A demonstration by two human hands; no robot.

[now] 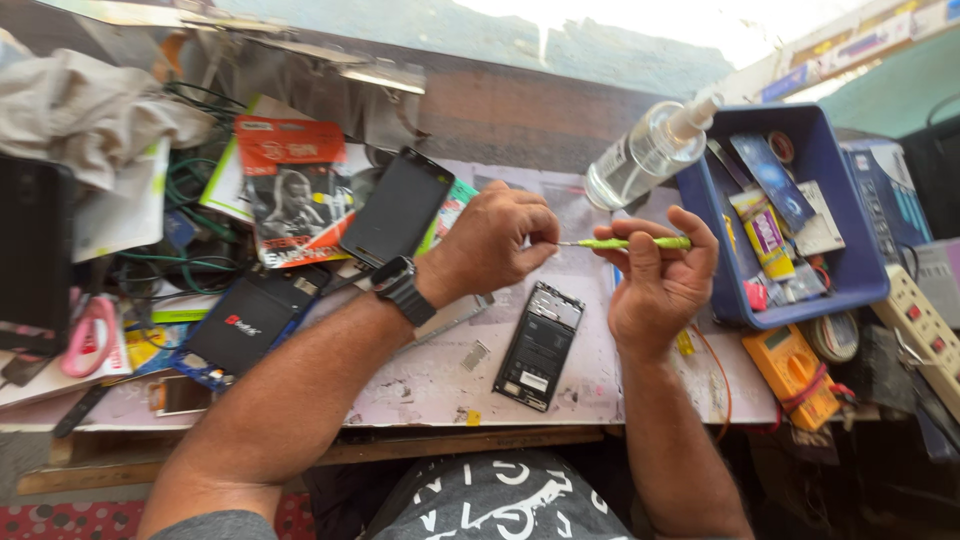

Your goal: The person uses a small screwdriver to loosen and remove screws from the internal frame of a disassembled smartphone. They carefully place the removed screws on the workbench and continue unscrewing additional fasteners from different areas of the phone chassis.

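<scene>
My right hand grips a small screwdriver by its lime-green handle, held level above the bench. My left hand, with a black watch on its wrist, pinches the thin metal tip of that screwdriver between thumb and fingers. Just below both hands an opened phone body lies flat on the white mat, its insides facing up. A black phone screen panel rests tilted behind my left wrist.
A blue plastic bin of small packets sits at the right, a clear spray bottle leaning on its rim. An orange multimeter and white power strip lie nearer right. At left are a black battery, tangled cables and a cloth.
</scene>
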